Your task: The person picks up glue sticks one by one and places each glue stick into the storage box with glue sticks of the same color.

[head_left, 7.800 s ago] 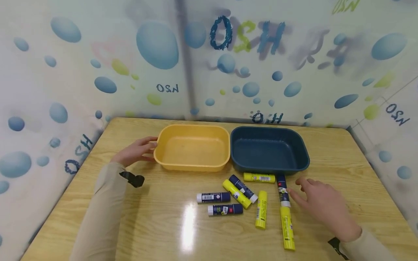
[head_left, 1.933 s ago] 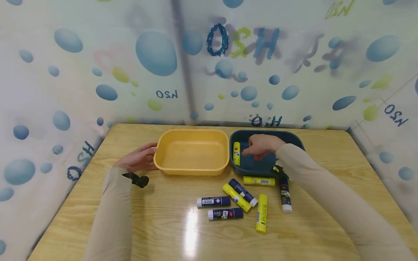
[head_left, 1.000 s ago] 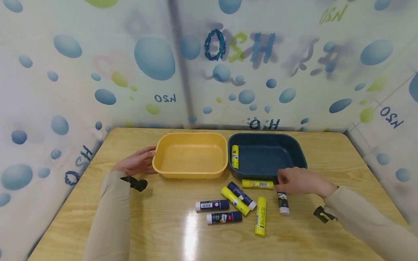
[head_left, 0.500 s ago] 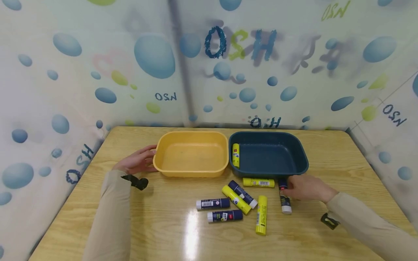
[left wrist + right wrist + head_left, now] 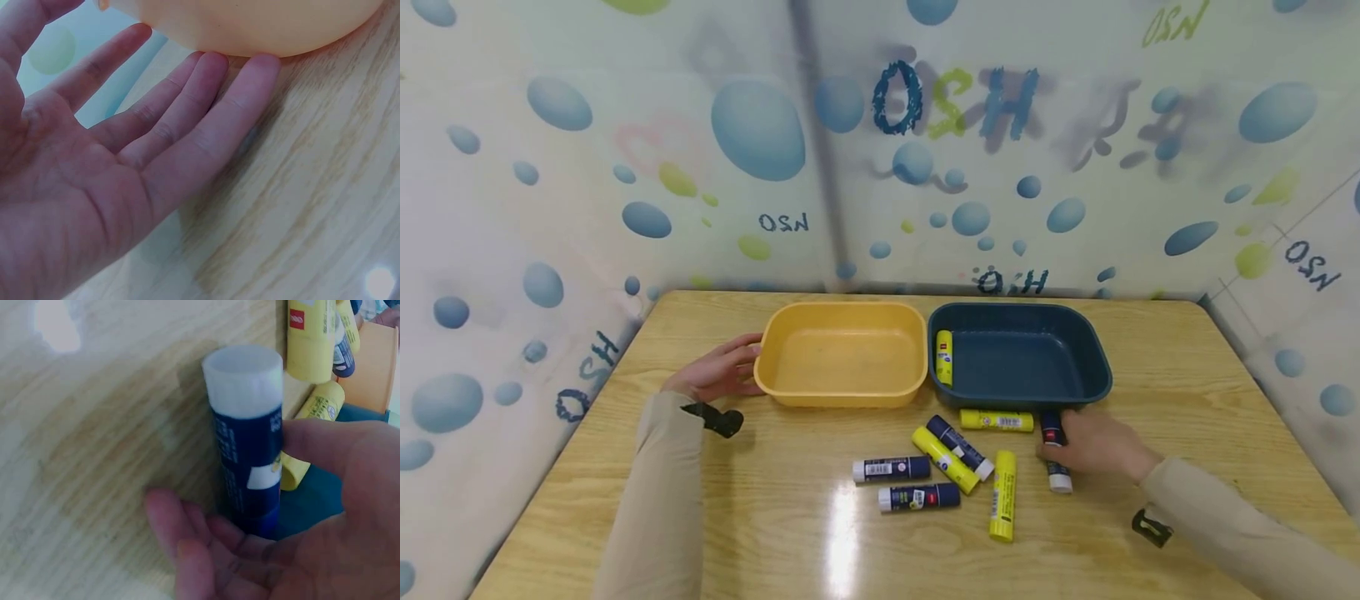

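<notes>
My left hand (image 5: pixel 718 369) rests its nearly straight fingers against the left side of an orange-yellow tray (image 5: pixel 842 400); the left wrist view shows the fingertips touching its wall (image 5: pixel 250 28). Beside it stands a dark blue tray (image 5: pixel 1022 398) with one yellow glue stick (image 5: pixel 943 367) along its left wall. My right hand (image 5: pixel 1105 442) is at a navy glue stick (image 5: pixel 1060 479) with a white end, just in front of the blue tray. In the right wrist view, the thumb lies against one side of that navy glue stick (image 5: pixel 247 444) and the curled fingers are around its lower end.
Other glue sticks lie on the table: a yellow one (image 5: pixel 996 420) along the blue tray's front, another yellow one (image 5: pixel 1002 496), a crossed navy (image 5: pixel 962 448) and yellow (image 5: pixel 946 460) pair, and two navy ones (image 5: pixel 891 468) (image 5: pixel 919 497) to the left. A patterned wall (image 5: pixel 880 167) stands behind.
The yellow glue stick once lying end to end with the navy one is now in the blue tray. My right hand came back out to the navy glue stick. The left hand stayed put.
</notes>
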A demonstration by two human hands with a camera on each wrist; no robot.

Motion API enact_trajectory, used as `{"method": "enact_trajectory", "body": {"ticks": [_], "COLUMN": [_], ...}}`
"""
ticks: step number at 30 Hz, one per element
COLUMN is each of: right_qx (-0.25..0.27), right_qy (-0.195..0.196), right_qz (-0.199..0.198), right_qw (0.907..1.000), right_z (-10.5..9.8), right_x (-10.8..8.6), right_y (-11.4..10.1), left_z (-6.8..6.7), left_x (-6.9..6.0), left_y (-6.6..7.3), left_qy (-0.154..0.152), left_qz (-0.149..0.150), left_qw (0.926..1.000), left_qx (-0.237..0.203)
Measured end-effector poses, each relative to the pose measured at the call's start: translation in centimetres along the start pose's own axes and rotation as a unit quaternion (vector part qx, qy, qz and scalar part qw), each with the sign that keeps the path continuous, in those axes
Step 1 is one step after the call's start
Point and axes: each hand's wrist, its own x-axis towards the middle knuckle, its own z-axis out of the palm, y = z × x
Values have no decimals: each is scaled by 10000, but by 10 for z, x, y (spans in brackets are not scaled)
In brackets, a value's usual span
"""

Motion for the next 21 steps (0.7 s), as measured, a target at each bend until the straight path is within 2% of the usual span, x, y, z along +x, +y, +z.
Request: {"method": "enact_trajectory", "body": {"ticks": [7,12,21], "right_qx": [111,120,416], "right_qy": [188,336,345], "right_qz": [79,-15,-220], "right_qw": [9997,9994,9983], "right_z": [4,7,12], "right_x": [-2,-4,-6], "right_y": [-2,-3,0], "left_z": [1,0,0], "left_x": [0,2,1], "left_y": [-1,-2,-1], "left_qy": [78,111,117], "left_qz": [-43,-57,-48], "left_qw": [9999,9999,9998], "left_qx": [77,111,133]}}
